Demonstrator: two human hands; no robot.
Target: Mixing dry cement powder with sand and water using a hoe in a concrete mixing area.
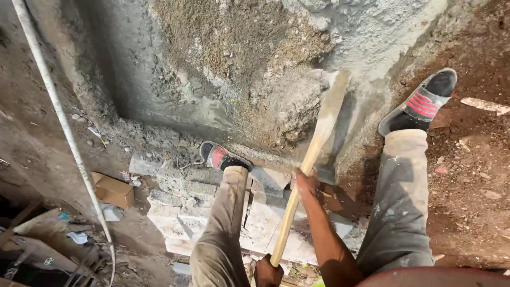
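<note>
A long wooden handle [313, 149] runs from the bottom centre up to a mound of grey mortar and sand [249, 64], where its blade end lies buried. My right hand [305, 180] grips the handle at mid-length. At the bottom edge my left hand [268, 273] holds the handle's near end. Both my legs are in dusty trousers, with black and red sandals: the left foot [220, 157] stands on stacked stone blocks [180, 202], the right foot [422, 101] on brown soil.
A white pipe [58, 117] runs diagonally down the left side. A small cardboard box [112, 190] lies beside the blocks. Scrap wood and debris sit at the lower left. Reddish earth [473, 186] slopes on the right.
</note>
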